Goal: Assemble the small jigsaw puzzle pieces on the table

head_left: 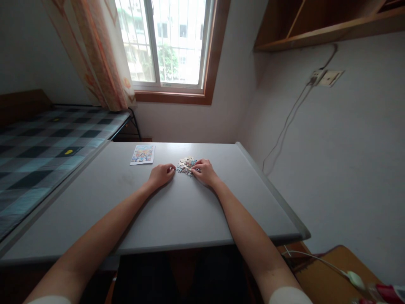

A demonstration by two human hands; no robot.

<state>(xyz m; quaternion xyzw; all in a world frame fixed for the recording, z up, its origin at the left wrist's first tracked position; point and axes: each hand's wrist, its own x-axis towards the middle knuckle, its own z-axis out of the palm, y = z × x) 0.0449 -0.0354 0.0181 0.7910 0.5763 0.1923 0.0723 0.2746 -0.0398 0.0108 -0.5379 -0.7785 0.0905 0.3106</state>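
Note:
A small heap of jigsaw puzzle pieces point(184, 164) lies on the grey-white table point(177, 211), some showing pale backs and others coloured faces. At the heap's left edge is my left hand point(161, 174), its fingers curled together; whatever they may hold is too small to make out. My right hand point(205, 172) rests over the right side of the heap, thumb and fingers pinched on a puzzle piece and covering part of the pile. Left of the heap, a printed picture card point(142, 155) with a colourful drawing lies flat.
A bed with a checked cover point(63, 139) adjoins the table's left side. A wall stands at the right, with a socket point(327, 78) and hanging cord. Below the table's right corner is a wooden stool point(335, 270) with a white cable. A window point(164, 42) is ahead.

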